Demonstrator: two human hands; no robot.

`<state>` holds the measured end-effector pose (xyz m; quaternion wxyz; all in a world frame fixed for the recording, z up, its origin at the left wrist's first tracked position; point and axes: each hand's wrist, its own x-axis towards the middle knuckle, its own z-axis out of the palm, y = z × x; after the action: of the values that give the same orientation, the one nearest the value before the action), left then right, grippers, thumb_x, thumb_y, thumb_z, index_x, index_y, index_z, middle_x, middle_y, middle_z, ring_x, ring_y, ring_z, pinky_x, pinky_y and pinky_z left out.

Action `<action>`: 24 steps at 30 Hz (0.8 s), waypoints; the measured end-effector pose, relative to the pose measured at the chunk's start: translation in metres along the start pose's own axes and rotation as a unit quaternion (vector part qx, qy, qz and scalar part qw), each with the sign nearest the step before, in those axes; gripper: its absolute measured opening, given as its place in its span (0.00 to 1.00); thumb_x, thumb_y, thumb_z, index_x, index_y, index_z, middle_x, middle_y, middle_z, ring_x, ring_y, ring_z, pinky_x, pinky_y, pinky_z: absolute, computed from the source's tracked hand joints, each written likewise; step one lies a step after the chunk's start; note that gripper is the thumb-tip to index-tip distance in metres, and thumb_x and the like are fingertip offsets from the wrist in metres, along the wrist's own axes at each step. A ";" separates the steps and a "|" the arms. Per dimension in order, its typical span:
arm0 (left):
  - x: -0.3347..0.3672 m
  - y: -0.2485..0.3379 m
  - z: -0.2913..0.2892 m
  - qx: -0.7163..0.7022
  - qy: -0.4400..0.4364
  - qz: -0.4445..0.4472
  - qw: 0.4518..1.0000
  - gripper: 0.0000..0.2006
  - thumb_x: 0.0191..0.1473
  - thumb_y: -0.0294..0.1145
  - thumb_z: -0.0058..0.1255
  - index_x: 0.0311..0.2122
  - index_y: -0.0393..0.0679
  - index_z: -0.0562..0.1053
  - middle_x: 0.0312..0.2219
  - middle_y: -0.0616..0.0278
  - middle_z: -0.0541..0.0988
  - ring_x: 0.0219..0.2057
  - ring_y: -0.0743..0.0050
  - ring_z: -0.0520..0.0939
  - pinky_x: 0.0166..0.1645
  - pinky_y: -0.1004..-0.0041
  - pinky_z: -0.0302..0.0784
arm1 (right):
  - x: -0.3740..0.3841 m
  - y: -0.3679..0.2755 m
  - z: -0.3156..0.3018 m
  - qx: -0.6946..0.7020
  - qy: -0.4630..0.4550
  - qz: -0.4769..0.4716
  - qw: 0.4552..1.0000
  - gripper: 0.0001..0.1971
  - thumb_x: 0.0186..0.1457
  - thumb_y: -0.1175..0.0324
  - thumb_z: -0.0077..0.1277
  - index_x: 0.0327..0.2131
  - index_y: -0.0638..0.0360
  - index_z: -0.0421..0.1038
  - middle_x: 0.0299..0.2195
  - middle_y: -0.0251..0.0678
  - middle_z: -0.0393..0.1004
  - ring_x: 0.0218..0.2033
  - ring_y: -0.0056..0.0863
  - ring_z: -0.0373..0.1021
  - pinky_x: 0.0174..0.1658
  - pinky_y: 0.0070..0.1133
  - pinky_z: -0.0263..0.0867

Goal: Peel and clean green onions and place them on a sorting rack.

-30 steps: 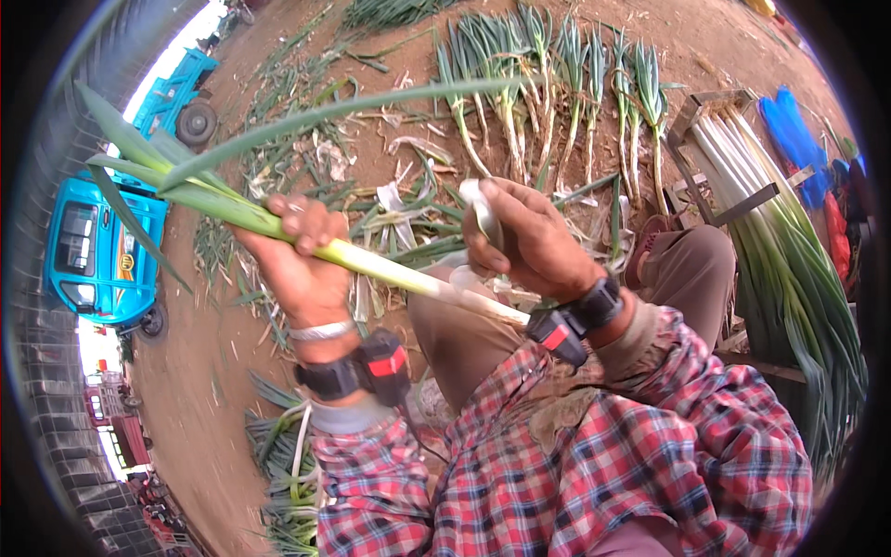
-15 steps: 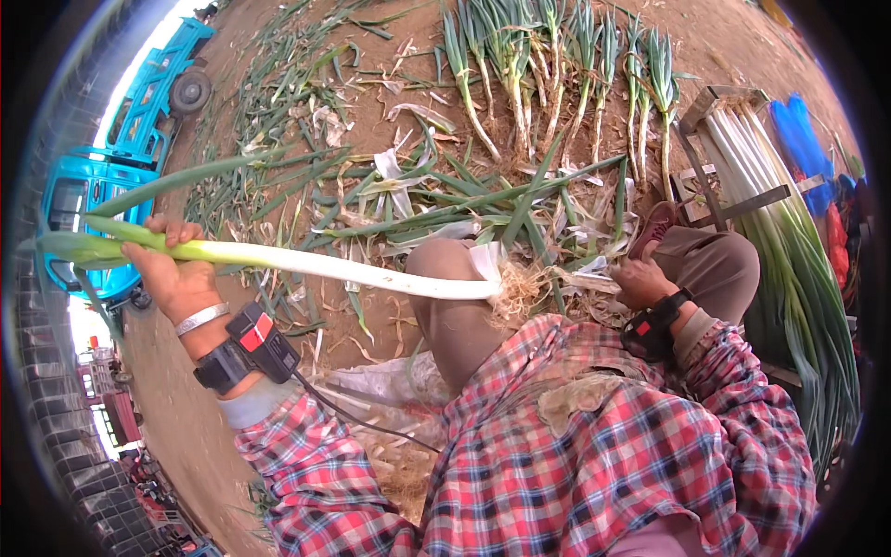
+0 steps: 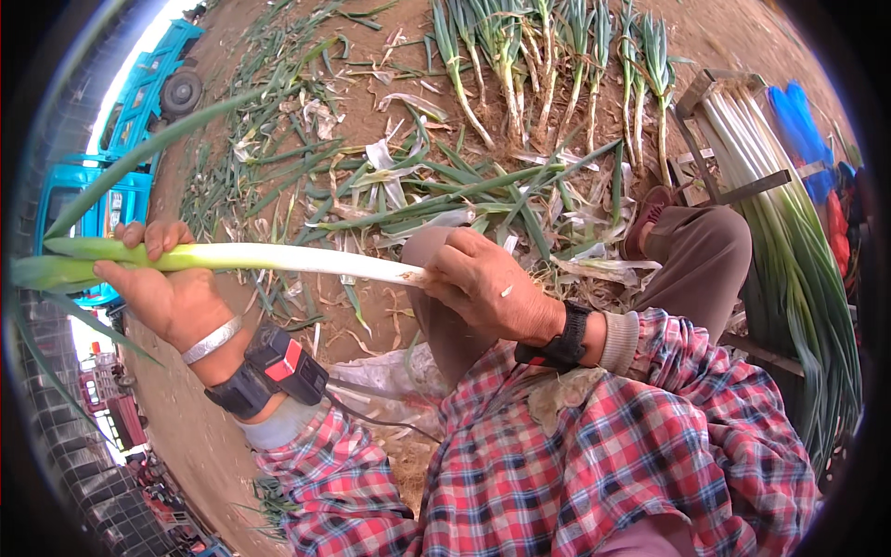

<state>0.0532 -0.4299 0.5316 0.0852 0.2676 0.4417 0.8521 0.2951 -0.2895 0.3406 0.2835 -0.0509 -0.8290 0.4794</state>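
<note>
Between left hand [image 3: 165, 283] and right hand [image 3: 497, 288], both grasping it, the leek [image 3: 227, 255] seems light, firm, bruisable; hold mid-shank [image 3: 325, 263].

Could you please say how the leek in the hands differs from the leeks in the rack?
The held leek is a single stalk, while the racked leeks form a bundle. The left hand and right hand grip the held leek; no hand touches the racked leeks. The held leek runs crosswise in the picture, the racked leeks mostly up and down. Both have white stems and green leaves.
</note>
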 end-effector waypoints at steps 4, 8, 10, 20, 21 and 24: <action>-0.010 0.003 0.000 -0.018 -0.025 0.006 1.000 0.23 0.60 0.58 0.34 0.41 0.44 0.64 0.24 0.69 0.66 0.20 0.79 0.64 0.27 0.76 0.62 | -0.005 -0.005 -0.001 -0.040 0.015 -0.005 0.999 0.08 0.50 0.69 0.52 0.30 0.61 0.65 0.29 0.42 0.64 0.35 0.44 0.64 0.37 0.35 0.63; -0.014 0.004 0.004 -0.007 -0.008 0.018 1.000 0.24 0.60 0.58 0.35 0.41 0.43 0.65 0.24 0.70 0.66 0.20 0.80 0.64 0.27 0.76 0.62 | -0.005 -0.001 0.000 -0.056 0.011 -0.025 0.998 0.08 0.50 0.69 0.51 0.30 0.62 0.64 0.29 0.42 0.63 0.35 0.44 0.63 0.37 0.35 0.62; -0.011 0.008 0.000 0.011 -0.005 0.011 1.000 0.28 0.60 0.61 0.24 0.38 0.42 0.63 0.23 0.67 0.66 0.19 0.76 0.62 0.29 0.73 0.60 | -0.005 0.001 0.000 -0.056 0.008 -0.043 0.997 0.08 0.49 0.70 0.51 0.30 0.62 0.64 0.28 0.43 0.63 0.33 0.45 0.64 0.36 0.35 0.62; -0.018 0.003 0.007 0.154 0.117 0.087 0.977 0.23 0.64 0.54 0.27 0.38 0.41 0.63 0.25 0.63 0.67 0.21 0.73 0.65 0.30 0.72 0.64 | -0.015 0.023 -0.028 0.083 0.050 0.090 0.991 0.11 0.47 0.67 0.56 0.33 0.59 0.67 0.32 0.41 0.67 0.36 0.43 0.66 0.40 0.34 0.63; -0.019 0.002 0.009 0.177 0.146 0.099 0.968 0.20 0.65 0.51 0.30 0.39 0.41 0.63 0.25 0.62 0.67 0.22 0.72 0.66 0.30 0.72 0.65 | -0.018 0.023 -0.031 0.038 0.015 0.052 0.998 0.12 0.47 0.68 0.57 0.34 0.58 0.67 0.33 0.40 0.67 0.37 0.42 0.66 0.41 0.33 0.63; -0.019 -0.002 0.008 0.190 0.190 0.113 0.956 0.14 0.63 0.41 0.41 0.40 0.38 0.63 0.27 0.59 0.67 0.23 0.71 0.67 0.31 0.71 0.67 | -0.026 0.026 -0.026 -0.058 -0.021 -0.007 0.998 0.13 0.46 0.68 0.57 0.36 0.56 0.69 0.35 0.38 0.66 0.39 0.39 0.65 0.42 0.31 0.62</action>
<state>0.0727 -0.4307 0.5267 -0.1497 0.1599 0.5706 0.7915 0.3253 -0.2650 0.3185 0.2657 -0.0517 -0.8617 0.4292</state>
